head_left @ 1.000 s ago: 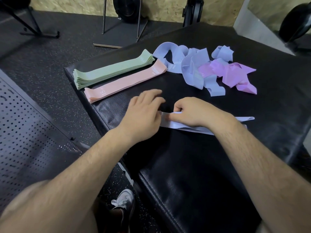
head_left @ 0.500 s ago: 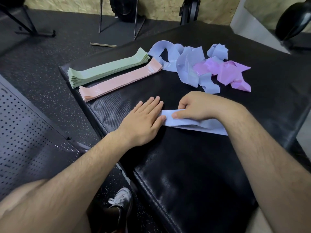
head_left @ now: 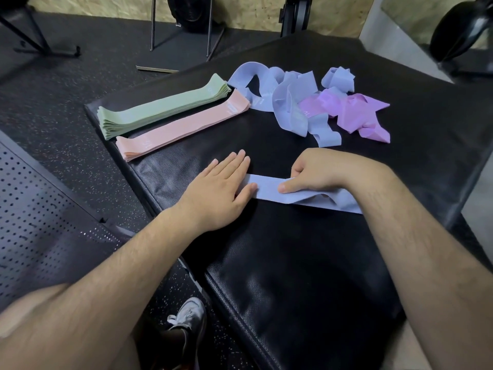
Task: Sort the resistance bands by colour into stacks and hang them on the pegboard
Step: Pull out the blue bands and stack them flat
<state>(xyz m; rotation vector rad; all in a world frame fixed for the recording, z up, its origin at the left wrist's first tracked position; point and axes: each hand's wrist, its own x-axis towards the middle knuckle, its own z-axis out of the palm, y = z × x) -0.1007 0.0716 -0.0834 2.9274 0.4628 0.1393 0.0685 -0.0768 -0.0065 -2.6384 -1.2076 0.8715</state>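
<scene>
green stack (head_left: pixel 165 105), pink stack (head_left: pixel 184 124) done. flattening blue band (head_left: pixel 266 188): left hand (head_left: pixel 218 188) flat on it, right hand (head_left: pixel 320 172) pinching. tangled pile (head_left: pixel 290 108), pegboard (head_left: pixel 40 209) pending.

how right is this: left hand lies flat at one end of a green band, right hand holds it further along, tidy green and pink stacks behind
Wrong colour: the head view shows a blue band, not a green one. The left hand lies flat at its end, the right hand holds it further along, with the green stack and pink stack tidy behind.
</scene>
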